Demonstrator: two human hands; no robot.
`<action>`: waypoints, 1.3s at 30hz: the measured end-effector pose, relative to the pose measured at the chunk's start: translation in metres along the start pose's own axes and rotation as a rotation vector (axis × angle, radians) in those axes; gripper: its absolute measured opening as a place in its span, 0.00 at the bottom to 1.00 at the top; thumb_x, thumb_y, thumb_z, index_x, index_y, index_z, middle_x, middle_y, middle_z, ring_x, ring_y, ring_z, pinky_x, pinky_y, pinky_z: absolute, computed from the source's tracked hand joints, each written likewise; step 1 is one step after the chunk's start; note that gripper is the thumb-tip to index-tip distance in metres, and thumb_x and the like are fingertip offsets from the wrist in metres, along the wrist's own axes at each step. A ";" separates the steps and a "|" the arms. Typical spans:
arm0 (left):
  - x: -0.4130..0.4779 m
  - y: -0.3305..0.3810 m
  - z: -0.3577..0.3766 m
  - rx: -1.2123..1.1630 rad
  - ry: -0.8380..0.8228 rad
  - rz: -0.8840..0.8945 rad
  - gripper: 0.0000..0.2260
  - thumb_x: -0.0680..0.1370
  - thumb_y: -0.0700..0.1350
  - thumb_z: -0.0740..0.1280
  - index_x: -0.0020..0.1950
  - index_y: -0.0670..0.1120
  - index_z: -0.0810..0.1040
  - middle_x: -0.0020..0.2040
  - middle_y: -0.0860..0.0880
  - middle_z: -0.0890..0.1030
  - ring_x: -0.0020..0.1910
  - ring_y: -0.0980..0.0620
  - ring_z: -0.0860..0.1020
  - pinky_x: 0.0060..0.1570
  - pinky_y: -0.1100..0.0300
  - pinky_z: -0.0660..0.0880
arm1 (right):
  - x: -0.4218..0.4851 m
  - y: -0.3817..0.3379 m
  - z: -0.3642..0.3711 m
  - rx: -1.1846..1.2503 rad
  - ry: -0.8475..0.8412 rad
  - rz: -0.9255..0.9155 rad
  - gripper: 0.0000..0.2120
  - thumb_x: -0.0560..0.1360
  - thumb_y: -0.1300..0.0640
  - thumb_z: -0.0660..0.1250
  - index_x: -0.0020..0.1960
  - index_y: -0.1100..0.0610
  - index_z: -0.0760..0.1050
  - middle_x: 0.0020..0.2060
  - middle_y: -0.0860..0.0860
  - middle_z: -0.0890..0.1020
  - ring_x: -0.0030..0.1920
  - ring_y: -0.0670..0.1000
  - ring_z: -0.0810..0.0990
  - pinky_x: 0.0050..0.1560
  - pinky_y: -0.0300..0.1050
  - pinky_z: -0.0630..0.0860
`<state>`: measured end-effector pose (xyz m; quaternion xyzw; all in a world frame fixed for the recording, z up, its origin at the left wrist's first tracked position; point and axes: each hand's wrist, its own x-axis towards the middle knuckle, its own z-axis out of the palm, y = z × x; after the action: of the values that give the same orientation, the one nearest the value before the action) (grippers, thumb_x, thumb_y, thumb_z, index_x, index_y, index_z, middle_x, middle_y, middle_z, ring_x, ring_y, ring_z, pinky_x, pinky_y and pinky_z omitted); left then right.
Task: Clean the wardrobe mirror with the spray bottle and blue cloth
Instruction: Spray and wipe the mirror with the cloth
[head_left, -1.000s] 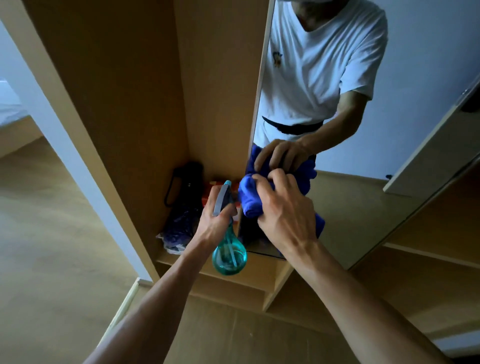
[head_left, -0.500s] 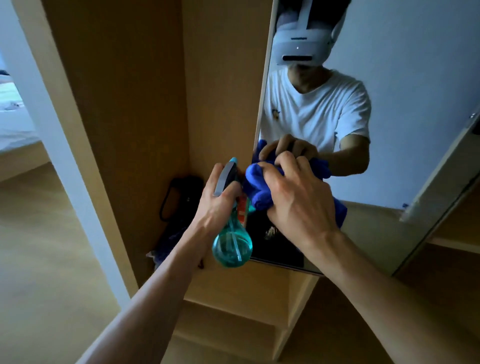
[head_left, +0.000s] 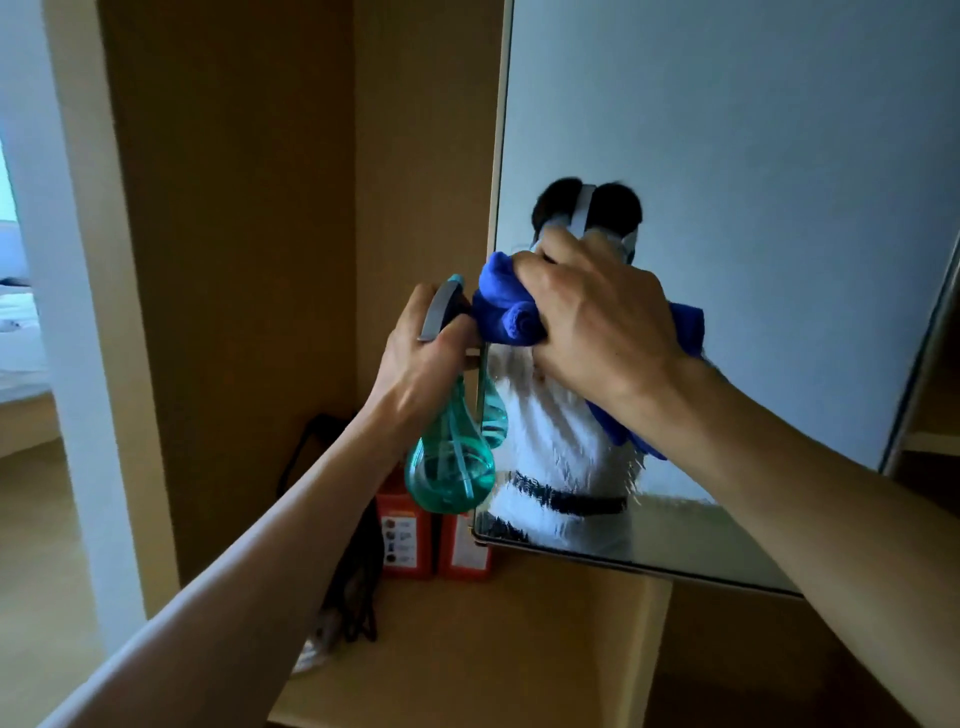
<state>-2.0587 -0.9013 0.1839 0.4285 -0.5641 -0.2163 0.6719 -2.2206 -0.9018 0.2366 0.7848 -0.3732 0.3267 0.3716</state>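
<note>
Cloth work climbs the mirror (head_left: 753, 156): my right hand (head_left: 597, 322) presses the bunched blue cloth (head_left: 506, 306) against the glass near its left edge, fingers curled round the wad.

A second ago the same hand was rubbing down by the mirror's bottom corner; it has since travelled up the left side. Below the cloth the glass shows wet, feathered streaks across my reflection. I read that as the lower strip sprayed and wiped but not yet dry.

My left hand (head_left: 421, 358) grips the bottle (head_left: 449, 467) by its neck, fingers wrapped round the grey spray head. It sits just left of the cloth and close beside the mirror's edge, and it has risen along with the cloth. Whether a finger rests on the trigger I cannot tell.

The bottle's teal belly hangs in front of two red boxes (head_left: 408, 530) on the shelf (head_left: 493, 649), with a black strap (head_left: 358, 582) beside them. The wide glass above and to the right looks still to be done, so I judge the job somewhere short of halfway.
</note>
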 end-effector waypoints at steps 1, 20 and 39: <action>-0.001 0.000 0.000 -0.004 -0.002 0.006 0.13 0.69 0.47 0.64 0.52 0.45 0.74 0.50 0.40 0.80 0.49 0.37 0.83 0.52 0.40 0.83 | 0.000 -0.001 0.000 -0.010 0.009 -0.009 0.12 0.72 0.59 0.68 0.55 0.56 0.74 0.52 0.53 0.74 0.53 0.59 0.73 0.30 0.44 0.53; -0.020 0.025 0.001 -0.166 -0.050 -0.050 0.16 0.67 0.46 0.66 0.54 0.49 0.78 0.46 0.43 0.81 0.45 0.43 0.80 0.50 0.43 0.78 | 0.043 0.017 -0.060 -0.151 0.040 -0.042 0.17 0.73 0.58 0.67 0.61 0.55 0.72 0.56 0.54 0.74 0.57 0.59 0.73 0.41 0.52 0.69; -0.027 0.000 -0.005 -0.323 -0.052 -0.085 0.18 0.71 0.38 0.64 0.61 0.36 0.74 0.48 0.41 0.81 0.44 0.44 0.81 0.45 0.52 0.81 | -0.036 -0.021 0.002 -0.142 -0.024 -0.220 0.21 0.71 0.63 0.70 0.63 0.53 0.74 0.56 0.52 0.75 0.56 0.57 0.73 0.41 0.48 0.69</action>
<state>-2.0618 -0.8785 0.1685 0.3329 -0.5204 -0.3433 0.7075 -2.2212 -0.8818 0.2007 0.7966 -0.3114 0.2472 0.4553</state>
